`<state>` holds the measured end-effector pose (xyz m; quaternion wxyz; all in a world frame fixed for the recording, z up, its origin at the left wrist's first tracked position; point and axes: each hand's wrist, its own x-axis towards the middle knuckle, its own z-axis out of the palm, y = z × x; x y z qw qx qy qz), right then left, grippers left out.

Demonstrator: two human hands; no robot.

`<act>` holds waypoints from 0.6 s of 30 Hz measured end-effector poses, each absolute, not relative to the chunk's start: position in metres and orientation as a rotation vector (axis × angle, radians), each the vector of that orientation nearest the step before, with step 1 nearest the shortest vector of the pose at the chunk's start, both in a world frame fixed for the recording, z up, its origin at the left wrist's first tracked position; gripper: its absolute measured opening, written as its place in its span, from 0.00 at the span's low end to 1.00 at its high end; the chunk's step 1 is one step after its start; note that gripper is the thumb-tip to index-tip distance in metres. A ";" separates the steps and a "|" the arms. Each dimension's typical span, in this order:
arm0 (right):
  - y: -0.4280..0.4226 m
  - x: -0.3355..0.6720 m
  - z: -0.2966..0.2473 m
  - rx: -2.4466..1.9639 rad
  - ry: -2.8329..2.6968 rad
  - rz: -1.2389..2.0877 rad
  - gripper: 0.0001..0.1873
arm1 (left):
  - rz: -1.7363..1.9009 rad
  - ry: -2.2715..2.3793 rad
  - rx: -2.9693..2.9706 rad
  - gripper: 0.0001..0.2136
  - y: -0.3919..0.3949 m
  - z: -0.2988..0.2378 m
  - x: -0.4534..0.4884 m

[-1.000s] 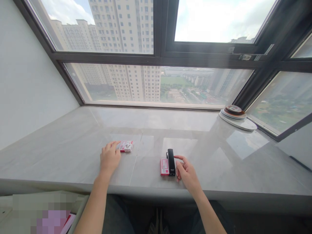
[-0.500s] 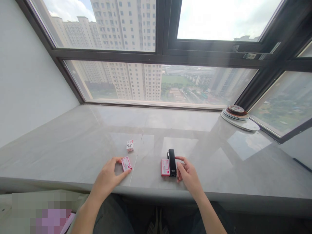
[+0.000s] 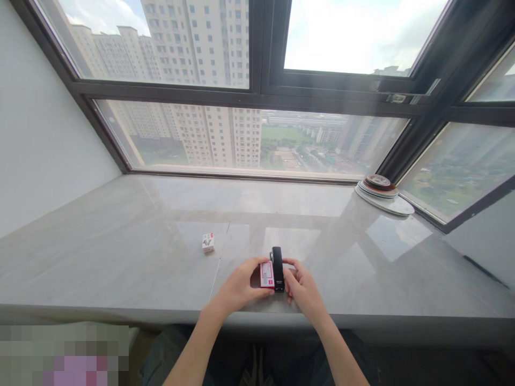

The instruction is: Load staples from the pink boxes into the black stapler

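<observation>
Between thumb and fingers, my left hand [image 3: 238, 285] holds a small pink-and-white box [image 3: 267, 274] against the left side of a black stapler [image 3: 277, 269]. A second box of that kind, seen beside the stapler earlier, is now hidden, apparently beneath the held one. My right hand [image 3: 301, 289] is at the stapler's right side, index finger reaching to its upper part and the other fingers curled against it. Farther left on the ledge, a small white-and-red box [image 3: 208, 242] with a dark picture stands apart from both hands.
A stack of plates [image 3: 382, 194] sits in the far right corner by the window. The dark window frame [image 3: 241, 99] runs along the back of the glossy stone ledge [image 3: 132, 257]. The ledge's front edge lies just before my legs.
My left hand has carried its pink-and-white box rightward to the stapler, over the spot where the other box lay. My right hand stays at the stapler. The view has shifted slightly.
</observation>
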<state>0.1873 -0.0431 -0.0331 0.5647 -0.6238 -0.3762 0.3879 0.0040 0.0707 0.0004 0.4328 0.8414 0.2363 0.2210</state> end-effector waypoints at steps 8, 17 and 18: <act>-0.043 0.190 -0.031 -1.451 -0.922 0.993 0.31 | 0.550 0.613 2.081 0.33 0.071 -0.005 0.007; -0.059 0.195 -0.029 -1.584 -0.973 0.799 0.33 | 0.867 0.982 2.199 0.21 0.093 -0.001 -0.017; -0.062 0.195 -0.027 -1.602 -1.005 0.791 0.34 | 0.926 1.138 2.160 0.21 0.106 -0.001 -0.027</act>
